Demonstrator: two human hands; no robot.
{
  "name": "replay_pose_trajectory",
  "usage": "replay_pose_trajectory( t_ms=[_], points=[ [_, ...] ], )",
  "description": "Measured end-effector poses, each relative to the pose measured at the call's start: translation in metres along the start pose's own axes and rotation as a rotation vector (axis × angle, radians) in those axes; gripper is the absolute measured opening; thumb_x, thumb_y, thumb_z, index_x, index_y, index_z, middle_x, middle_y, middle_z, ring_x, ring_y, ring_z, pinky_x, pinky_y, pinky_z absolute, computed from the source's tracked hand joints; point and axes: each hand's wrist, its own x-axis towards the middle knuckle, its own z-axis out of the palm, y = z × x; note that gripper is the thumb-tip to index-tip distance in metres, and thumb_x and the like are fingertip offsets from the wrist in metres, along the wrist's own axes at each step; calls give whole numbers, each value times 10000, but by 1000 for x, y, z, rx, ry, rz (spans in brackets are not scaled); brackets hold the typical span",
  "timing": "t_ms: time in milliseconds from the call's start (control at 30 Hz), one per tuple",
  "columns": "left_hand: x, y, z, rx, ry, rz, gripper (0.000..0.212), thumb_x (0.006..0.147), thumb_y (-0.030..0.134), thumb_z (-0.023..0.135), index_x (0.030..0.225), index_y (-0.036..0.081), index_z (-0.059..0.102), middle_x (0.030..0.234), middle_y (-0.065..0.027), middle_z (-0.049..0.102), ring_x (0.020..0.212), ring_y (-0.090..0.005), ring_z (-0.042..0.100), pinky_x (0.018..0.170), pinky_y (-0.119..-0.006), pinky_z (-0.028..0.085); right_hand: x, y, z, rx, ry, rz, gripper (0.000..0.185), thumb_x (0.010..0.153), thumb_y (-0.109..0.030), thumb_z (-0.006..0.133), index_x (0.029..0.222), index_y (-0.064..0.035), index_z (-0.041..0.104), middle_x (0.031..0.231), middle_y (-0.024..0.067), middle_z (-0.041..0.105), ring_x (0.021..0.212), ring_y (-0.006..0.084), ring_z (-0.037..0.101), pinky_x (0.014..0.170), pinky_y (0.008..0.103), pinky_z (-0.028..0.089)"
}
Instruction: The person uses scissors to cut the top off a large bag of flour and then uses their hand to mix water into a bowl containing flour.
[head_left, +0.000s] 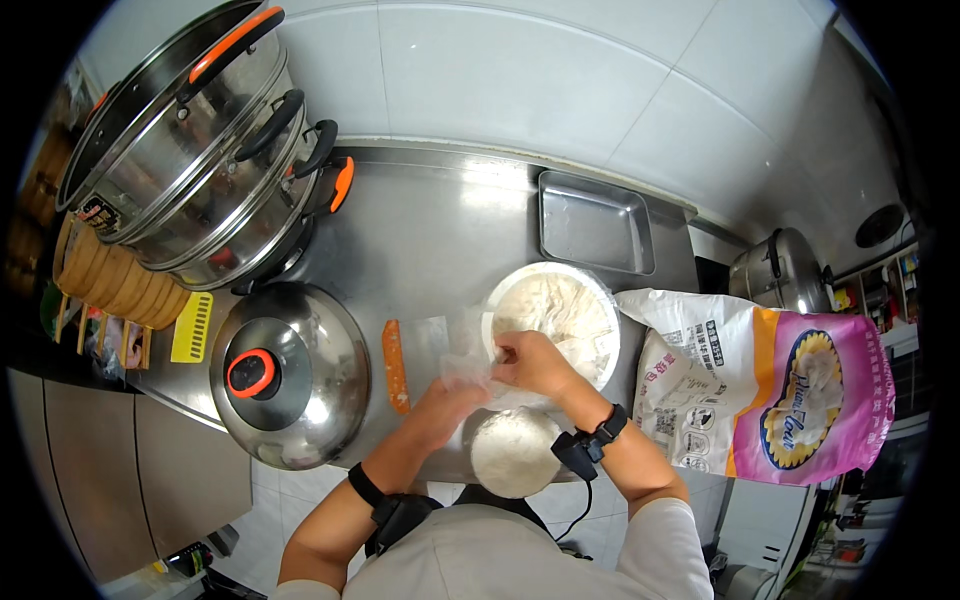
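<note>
A white bowl (490, 306) in front of me holds pale dough (551, 304) under wrinkled clear plastic film (459, 367). My left hand (444, 411) grips the film's loose edge beside the bowl's lower left rim. Over that rim, my right hand (534, 365) pinches the same film between thumb and fingers. Just below both hands, close to my body, stands a round container of white flour (516, 454). Left of the bowl lies a bench scraper with an orange handle (395, 367), its metal blade towards the bowl.
A domed steel lid (330, 375) lies at left, below a tall stack of steamer pots (202, 142). Bamboo steamer pieces (120, 277) sit at the far left. An empty metal tray (596, 225) rests near the wall. A large flour bag (750, 386) occupies the right side.
</note>
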Motion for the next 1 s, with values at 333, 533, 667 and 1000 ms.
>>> replay_pose_trajectory(
  t_ms=[333, 533, 667, 1000],
  points=[
    [-1, 4, 0, 58, -51, -16, 65, 774, 52, 567, 837, 68, 562, 890, -25, 564, 849, -114, 511, 752, -250, 396, 1, 5, -2, 0, 22, 13, 214, 707, -22, 639, 905, 45, 599, 717, 94, 626, 640, 137, 592, 611, 262, 482],
    [0, -1, -1, 68, -28, -1, 61, 774, 42, 567, 829, 67, 563, 927, -34, 554, 867, -130, 509, 763, -257, 394, 0, 7, -1, 104, 12, 32, 199, 699, -40, 655, 865, 40, 579, 684, 60, 594, 599, 120, 545, 569, 259, 462],
    [-4, 3, 3, 67, -17, -1, 58, 776, 39, 565, 827, 69, 560, 879, -22, 549, 826, -114, 503, 713, -247, 393, 4, 11, 4, 108, 13, 66, 192, 688, -61, 671, 817, 30, 562, 649, 39, 558, 588, 106, 514, 552, 255, 440],
    [-2, -2, -2, 116, 18, 35, 107, 764, 117, 607, 852, 58, 595, 821, -13, 569, 775, -95, 512, 693, -235, 398, -6, 6, -19, 688, 67, 180, 152, 798, -116, 633, 899, -12, 586, 760, -11, 582, 673, 74, 548, 598, 208, 461]
  ],
)
